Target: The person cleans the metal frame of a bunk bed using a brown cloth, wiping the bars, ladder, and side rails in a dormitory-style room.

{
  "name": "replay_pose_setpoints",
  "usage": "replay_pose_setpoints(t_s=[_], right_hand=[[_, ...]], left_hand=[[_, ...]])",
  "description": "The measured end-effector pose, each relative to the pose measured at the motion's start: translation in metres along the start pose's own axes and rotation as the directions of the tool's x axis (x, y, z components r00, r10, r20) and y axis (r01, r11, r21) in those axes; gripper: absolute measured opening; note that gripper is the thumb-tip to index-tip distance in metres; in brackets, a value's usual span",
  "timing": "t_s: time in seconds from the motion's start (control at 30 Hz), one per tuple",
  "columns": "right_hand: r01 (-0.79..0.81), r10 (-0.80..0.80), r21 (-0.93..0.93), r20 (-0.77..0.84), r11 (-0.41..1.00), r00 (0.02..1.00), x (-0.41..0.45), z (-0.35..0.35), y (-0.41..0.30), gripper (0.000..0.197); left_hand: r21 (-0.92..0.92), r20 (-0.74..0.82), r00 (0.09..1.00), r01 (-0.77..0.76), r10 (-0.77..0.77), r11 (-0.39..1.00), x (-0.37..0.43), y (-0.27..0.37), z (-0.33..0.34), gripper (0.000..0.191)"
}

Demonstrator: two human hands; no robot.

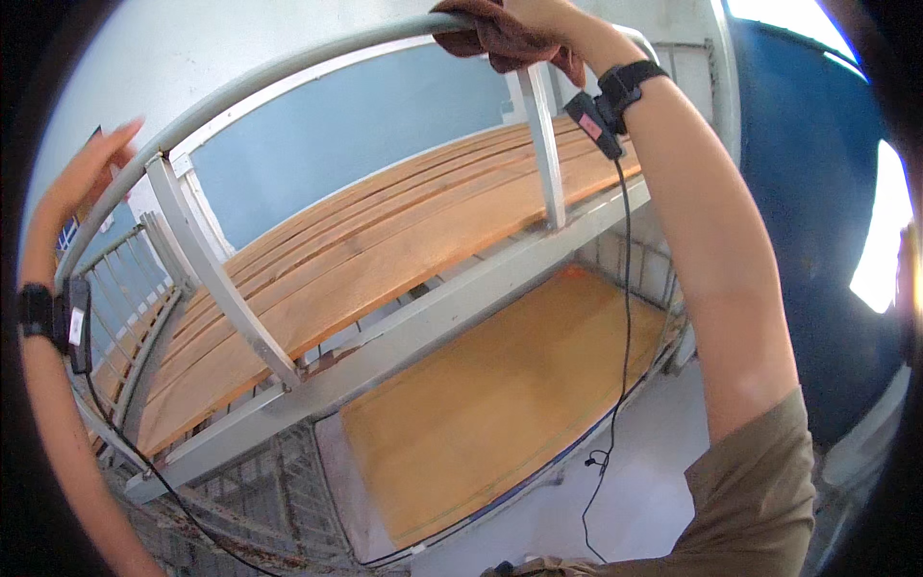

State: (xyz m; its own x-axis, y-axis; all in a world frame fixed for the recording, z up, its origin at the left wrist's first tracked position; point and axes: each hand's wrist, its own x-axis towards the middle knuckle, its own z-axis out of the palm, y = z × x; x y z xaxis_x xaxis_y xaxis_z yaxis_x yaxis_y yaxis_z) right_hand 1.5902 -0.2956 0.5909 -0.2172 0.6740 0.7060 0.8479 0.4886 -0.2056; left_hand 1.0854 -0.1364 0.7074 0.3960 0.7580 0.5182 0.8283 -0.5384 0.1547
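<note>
At the top, my right hand (535, 16) grips a brown cloth (497, 36), which is wrapped over the grey metal guard rail (288, 58) of a bunk bed. Part of that hand is cut off by the frame's upper edge. My left hand (112, 159) is raised beside the rail's left bend, blurred, with its fingers extended and nothing visible in them. Whether it touches the rail is unclear. Under the rail lie the upper bunk's wooden slats (346, 252), bordered by a grey metal side beam (404, 353). Two upright posts join rail and beam, including the left post (220, 281).
Below is a lower bunk with a yellowish-brown board (505, 404). A barred metal end frame (126, 274) stands left. Black cables, including the right cable (626, 288), hang from devices strapped to both wrists. A dark blue panel (800, 238) stands right.
</note>
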Motion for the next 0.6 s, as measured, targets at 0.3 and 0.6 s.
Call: replay_pose_setpoints(t_s=[0.3,0.6], right_hand=[[-0.044,-0.205,-0.533,-0.399,0.845,0.894,0.042,0.013,0.061,0.035],[0.252,-0.287,-0.496,0.005,0.831,0.958,0.03,0.009,-0.03,0.03]], left_hand=[[0.124,-0.01,0.986,-0.165,0.168,0.978,0.025,0.228,0.114,0.091],[0.269,-0.045,0.987,0.159,-0.152,0.95,0.007,0.291,0.135,0.078]])
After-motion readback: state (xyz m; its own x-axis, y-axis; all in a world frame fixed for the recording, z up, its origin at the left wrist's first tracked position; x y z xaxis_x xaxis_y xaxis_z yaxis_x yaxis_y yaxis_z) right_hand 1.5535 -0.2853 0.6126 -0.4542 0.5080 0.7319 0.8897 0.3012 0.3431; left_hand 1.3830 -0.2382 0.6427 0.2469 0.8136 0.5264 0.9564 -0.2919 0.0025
